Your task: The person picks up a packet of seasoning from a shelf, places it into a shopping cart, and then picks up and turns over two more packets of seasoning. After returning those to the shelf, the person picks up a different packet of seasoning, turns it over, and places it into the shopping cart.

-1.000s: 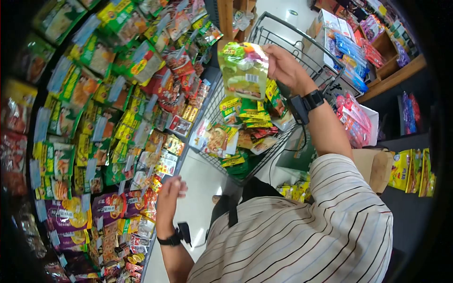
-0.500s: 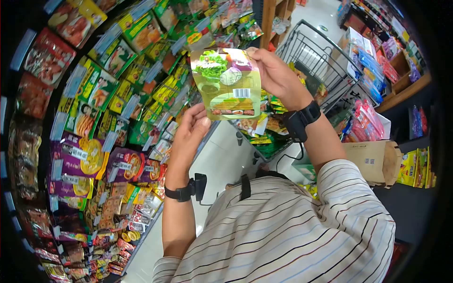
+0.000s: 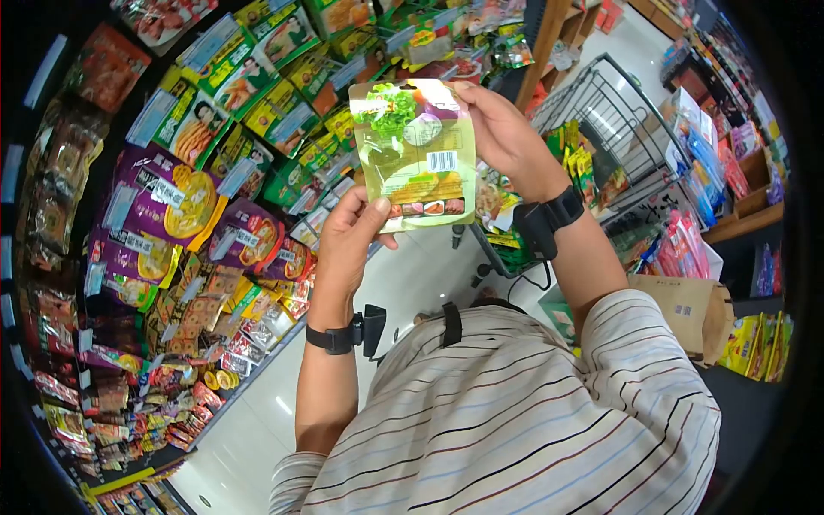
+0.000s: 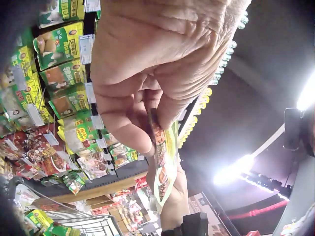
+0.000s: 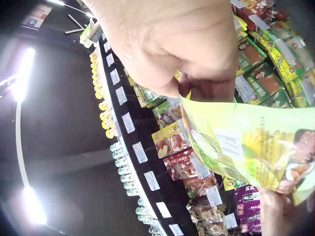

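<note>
Packet (image 3: 412,159) held by opposite corners
The left hand (image 3: 346,245) pinches its lower corner, the right hand (image 3: 505,137) its upper one, in front of the striped shirt (image 3: 515,399); the glossy film could slip, dropping it to the floor (image 3: 262,421), if both pinches loosen.

Pinching with bare left hand (image 3: 346,246), thumb opposing bent fingers; pinching with bare right hand (image 3: 505,137), positioned farther forward.
</note>
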Demonstrator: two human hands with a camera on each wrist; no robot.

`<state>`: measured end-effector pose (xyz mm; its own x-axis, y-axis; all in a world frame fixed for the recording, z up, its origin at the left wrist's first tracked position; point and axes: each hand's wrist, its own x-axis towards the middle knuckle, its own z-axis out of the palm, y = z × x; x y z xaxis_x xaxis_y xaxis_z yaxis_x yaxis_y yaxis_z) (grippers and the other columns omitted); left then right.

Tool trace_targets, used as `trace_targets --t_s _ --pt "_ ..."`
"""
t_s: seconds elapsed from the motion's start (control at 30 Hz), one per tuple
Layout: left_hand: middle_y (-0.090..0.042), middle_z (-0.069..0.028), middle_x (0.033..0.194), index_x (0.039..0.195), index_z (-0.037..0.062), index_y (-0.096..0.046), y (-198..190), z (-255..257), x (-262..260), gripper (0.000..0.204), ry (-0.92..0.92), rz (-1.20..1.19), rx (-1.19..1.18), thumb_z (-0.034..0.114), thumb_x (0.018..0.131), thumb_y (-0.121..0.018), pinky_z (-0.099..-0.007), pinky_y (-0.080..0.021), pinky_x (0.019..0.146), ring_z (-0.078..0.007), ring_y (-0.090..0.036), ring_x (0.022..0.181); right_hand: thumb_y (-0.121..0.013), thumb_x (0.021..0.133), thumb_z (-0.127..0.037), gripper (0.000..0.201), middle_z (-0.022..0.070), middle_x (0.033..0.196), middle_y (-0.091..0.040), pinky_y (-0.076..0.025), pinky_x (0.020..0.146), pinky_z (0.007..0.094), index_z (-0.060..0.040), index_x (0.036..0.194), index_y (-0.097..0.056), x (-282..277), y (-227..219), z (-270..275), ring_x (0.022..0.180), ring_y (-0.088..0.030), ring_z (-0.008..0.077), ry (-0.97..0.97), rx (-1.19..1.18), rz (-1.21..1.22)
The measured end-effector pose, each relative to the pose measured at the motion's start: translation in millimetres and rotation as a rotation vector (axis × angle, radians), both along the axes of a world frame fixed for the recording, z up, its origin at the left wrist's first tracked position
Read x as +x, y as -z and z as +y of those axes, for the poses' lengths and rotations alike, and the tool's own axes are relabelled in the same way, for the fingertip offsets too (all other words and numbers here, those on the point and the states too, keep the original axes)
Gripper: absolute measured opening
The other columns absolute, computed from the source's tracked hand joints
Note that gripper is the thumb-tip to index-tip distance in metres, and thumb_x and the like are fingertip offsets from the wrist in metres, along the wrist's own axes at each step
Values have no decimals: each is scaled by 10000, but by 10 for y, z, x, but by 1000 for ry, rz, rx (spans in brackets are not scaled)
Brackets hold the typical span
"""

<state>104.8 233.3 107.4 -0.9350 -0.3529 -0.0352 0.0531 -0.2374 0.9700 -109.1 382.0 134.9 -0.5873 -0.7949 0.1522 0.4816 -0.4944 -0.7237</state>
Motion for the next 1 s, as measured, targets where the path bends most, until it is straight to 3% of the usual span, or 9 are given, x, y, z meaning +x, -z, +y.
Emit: trace_targets --t_s 0.2,0.33,0.47,0.67,0.73,0.8,0.87,0.93,1.0 --pt "-669 -36 979 1086 30 -609 -19 -70 165 207 -147 3 -10 213 991 -594 -246 -531 615 -98 -624 846 -479 1041 -196 250 78 1214 -643 -512 933 317 -41 1219 -561 356 24 -66 1084 -635 149 -109 69 46" --pt "-639 -47 968 1074 28 -588 -21 -59 191 191 -235 -50 -216 198 985 -593 -274 -546 644 -114 -603 837 -479 1037 -167 321 100 1265 -627 -506 973 336 -3 1308 -528 411 493 -241 1134 -620 183 -97 67 57" --pt "-613 -101 1091 1266 -14 -541 -178 -38 291 441 27 141 -45 362 1042 -484 -340 -536 824 -178 -608 979 -481 1028 -192 234 77 1070 -665 -542 684 355 -26 1165 -573 598 311 -376 920 -667 186 -47 89 -87" --pt "-619 -123 1115 1276 -19 -531 -376 -233 133 512 -211 117 -215 426 1024 -501 -348 -468 946 -206 -576 1109 -576 983 -291 293 24 746 -552 -475 543 307 -18 1087 -557 906 187 -521 609 -547 153 -542 -249 -340" --pt "-613 -98 1080 1261 -3 -542 -349 -321 116 460 -153 146 -177 389 1022 -525 -334 -454 952 -186 -567 1096 -638 927 -379 431 33 793 -567 -469 557 301 3 1108 -553 1076 135 -568 644 -559 152 -653 -318 -331" --pt "-573 2 862 1065 60 -584 -431 -333 158 233 -95 124 -43 287 1015 -567 -243 -439 776 -90 -544 836 -649 909 -413 496 40 815 -570 -470 563 302 22 1128 -550 1207 216 -667 662 -563 153 -782 -397 -348" --pt "-592 19 855 1044 73 -599 -442 -355 181 186 -143 110 56 254 1000 -595 -214 -437 707 -62 -534 764 -615 911 -463 630 108 910 -626 -526 686 383 60 1247 -513 1224 358 -778 740 -621 233 -971 -481 -456" --pt "-603 33 857 1017 81 -608 -702 -345 293 169 -171 51 124 249 997 -599 -210 -435 668 -51 -519 733 -549 962 -438 625 197 1098 -643 -545 867 465 73 1314 -470 1144 269 -710 938 -665 319 -844 -390 -264" --pt "-619 46 848 960 91 -613 -679 -408 243 148 -312 137 56 233 997 -595 -203 -433 638 -40 -512 703 -503 992 -435 565 245 1135 -655 -562 897 485 41 1296 -508 1280 401 -734 966 -685 390 -495 -50 -184"
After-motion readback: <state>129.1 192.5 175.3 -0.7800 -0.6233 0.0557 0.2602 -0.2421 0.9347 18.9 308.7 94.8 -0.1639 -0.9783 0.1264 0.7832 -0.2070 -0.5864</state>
